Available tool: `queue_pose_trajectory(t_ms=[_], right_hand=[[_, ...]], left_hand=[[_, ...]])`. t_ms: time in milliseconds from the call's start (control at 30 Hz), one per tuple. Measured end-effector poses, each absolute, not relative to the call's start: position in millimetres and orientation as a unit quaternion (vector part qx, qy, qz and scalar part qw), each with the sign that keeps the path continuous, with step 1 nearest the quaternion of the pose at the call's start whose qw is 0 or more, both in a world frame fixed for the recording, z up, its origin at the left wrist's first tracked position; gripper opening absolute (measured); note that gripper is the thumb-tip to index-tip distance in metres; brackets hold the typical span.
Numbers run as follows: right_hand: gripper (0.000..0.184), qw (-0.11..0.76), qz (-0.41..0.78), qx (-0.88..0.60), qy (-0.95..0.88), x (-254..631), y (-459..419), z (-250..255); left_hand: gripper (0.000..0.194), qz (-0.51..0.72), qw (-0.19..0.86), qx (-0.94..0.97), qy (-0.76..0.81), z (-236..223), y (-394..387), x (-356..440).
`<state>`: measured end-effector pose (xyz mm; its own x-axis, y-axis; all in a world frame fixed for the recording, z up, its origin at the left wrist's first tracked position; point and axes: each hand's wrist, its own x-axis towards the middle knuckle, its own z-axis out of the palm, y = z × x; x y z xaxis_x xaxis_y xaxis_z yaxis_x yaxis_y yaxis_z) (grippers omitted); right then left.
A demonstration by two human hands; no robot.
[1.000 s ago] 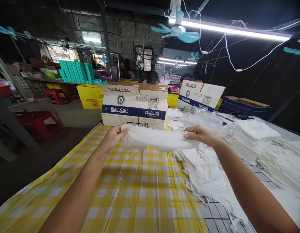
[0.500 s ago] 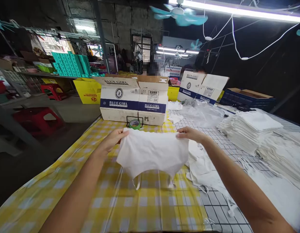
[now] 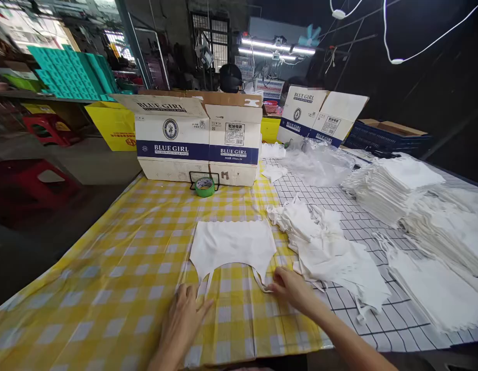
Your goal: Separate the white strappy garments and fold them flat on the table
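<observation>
A white camisole top (image 3: pixel 233 242) lies flat on the yellow checked cloth (image 3: pixel 118 257), its scalloped edge away from me and its thin straps towards me. My left hand (image 3: pixel 186 317) rests low by the left strap, thumb spread from the fingers, with nothing visibly held. At the right strap, my right hand (image 3: pixel 291 288) has its fingertips closed on the loop. Right of that hand, more white tops lie in a loose heap (image 3: pixel 327 247).
Stacks of folded white garments (image 3: pixel 389 190) fill the right side. A green tape roll (image 3: pixel 204 187) sits before a white-and-blue carton (image 3: pixel 200 139). Clear plastic bags (image 3: pixel 316 162) lie near another carton (image 3: pixel 319 116). A person's dark head (image 3: pixel 231 78) shows behind.
Both hands have lowered the stretched camisole top onto the cloth and left its scalloped edge. They have moved towards me, down to the straps. The view has tilted down.
</observation>
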<state>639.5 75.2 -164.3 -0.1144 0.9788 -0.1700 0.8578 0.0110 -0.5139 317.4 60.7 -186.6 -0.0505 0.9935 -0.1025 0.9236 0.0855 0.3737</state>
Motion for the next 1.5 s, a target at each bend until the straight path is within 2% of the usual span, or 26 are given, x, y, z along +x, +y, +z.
queue_pose_trajectory(t_ms=[100,267,400,533,767,933,1033,1100,1200,1367,1500], right_hand=[[0.011,0.194,0.265,-0.643,-0.692,628,55,-178],[0.023,0.301,0.39,-0.61,-0.621,624,53,-171],[0.035,0.36,0.526,-0.565,-0.524,623,46,-161],[0.025,0.404,0.625,-0.513,-0.428,618,35,-160],[0.024,0.49,0.69,-0.439,-0.301,615,24,-177],[0.026,0.464,0.593,-0.494,-0.434,614,20,-176],[0.023,0.439,0.475,-0.551,-0.527,612,17,-176],[0.024,0.438,0.423,-0.59,-0.53,609,15,-179],[0.026,0.452,0.39,-0.633,-0.492,604,14,-185],[0.025,0.493,0.326,-0.654,-0.473,593,20,-187],[0.024,0.519,0.262,-0.674,-0.456,591,28,-182]], left_hand=[[0.024,0.129,0.181,0.673,0.706,-194,50,321],[0.013,0.235,0.241,0.647,0.684,-179,59,331],[0.014,0.305,0.324,0.623,0.644,-176,57,335],[0.025,0.308,0.408,0.611,0.604,-180,52,331],[0.039,0.217,0.317,0.628,0.677,-180,42,317],[0.034,0.191,0.253,0.656,0.685,-183,40,316],[0.02,0.241,0.174,0.67,0.68,-181,42,326],[0.02,0.266,0.147,0.689,0.658,-176,47,342],[0.027,0.263,0.143,0.752,0.587,-165,60,381],[0.05,0.22,0.156,0.871,0.411,-163,98,451],[0.047,0.19,0.231,0.872,0.389,-174,128,476]])
